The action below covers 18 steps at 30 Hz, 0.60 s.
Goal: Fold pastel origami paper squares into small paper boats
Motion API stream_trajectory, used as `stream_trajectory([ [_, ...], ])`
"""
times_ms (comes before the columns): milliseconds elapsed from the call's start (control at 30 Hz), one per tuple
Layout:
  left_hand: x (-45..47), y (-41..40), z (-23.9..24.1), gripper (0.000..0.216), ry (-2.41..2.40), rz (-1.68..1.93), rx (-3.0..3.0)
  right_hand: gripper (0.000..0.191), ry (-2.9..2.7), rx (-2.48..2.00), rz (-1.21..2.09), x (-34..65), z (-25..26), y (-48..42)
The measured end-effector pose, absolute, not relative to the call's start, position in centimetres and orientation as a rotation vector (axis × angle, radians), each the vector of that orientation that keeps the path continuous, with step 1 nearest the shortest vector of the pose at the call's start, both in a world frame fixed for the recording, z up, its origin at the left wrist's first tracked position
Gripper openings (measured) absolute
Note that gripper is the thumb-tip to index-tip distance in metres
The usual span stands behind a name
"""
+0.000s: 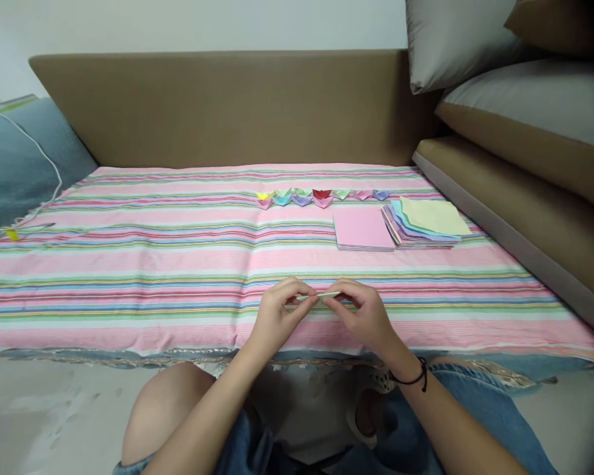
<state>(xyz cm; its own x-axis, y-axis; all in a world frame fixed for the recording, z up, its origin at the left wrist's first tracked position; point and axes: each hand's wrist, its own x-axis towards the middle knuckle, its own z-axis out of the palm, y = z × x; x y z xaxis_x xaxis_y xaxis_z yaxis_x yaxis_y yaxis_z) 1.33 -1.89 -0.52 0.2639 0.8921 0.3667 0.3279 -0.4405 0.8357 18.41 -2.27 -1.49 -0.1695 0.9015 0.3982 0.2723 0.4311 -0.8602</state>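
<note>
A small folded piece of pale green paper (319, 295) is held above the striped cloth, seen nearly edge-on as a thin strip. My left hand (283, 310) pinches its left part between thumb and fingers. On the other side my right hand (360, 310) pinches the right part, with the fingertips of both hands almost meeting in the middle. How the paper is folded cannot be made out from this angle. Beyond the hands, several small folded paper boats (301, 199) in yellow, green, blue, red, pink and purple stand in two rows.
A stack of pink square paper (362, 228) lies beside a fanned stack of mixed-colour sheets (428, 218). Pink striped cloth (178, 257) covers the seat. Cushions (519, 165) pile up on the right, a brown backrest (218, 109) stands behind, and a white cable (44, 155) runs at left.
</note>
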Motion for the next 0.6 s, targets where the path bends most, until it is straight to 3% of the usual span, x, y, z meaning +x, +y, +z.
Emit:
stream_trajectory([
  [600, 0.62, -1.61, 0.11, 0.009, 1.113, 1.214, 2.119, 0.009, -1.655, -1.028, 0.765, 18.81, -0.81, -2.37],
])
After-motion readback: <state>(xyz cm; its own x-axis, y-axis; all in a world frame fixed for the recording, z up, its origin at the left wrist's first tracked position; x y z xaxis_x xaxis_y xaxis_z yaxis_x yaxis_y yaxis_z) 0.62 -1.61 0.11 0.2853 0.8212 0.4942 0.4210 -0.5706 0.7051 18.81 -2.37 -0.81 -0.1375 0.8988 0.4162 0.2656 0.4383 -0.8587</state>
